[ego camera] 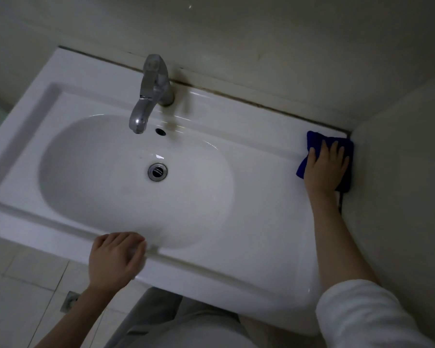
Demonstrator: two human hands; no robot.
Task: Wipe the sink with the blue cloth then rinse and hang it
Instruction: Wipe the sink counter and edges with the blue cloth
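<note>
At the far right corner of the sink (pixel 266 189), the blue cloth (pixel 313 138) lies folded on the flat white rim. It sits right up against the side wall (pixel 399 172). The right hand (pixel 324 167) is on top of it. Its fingers are spread out flat and press the cloth down. They are not curled round it, so the hand is open and pushing, not gripping.

The left hand (pixel 116 257) is near the front edge of the sink. It is a bit blurry. Its fingers are loosely bent and it holds nothing.

The tap (pixel 148 96) shows no water coming out. The bowl and the drain (pixel 157 172) look shiny, and I cannot tell if they are wet.

I think this is the wiping part of the job. Rinsing and hanging come later.

The cloth looks soft, light and floppy. A flat hand on top should slide it along well. It may bunch up or slip out on the smooth, shiny sink if the push is too gentle. To lift it for rinsing, it would be best to pinch a thick folded edge or scoop the whole bundle. When wet it will likely feel heavier and drip.
</note>
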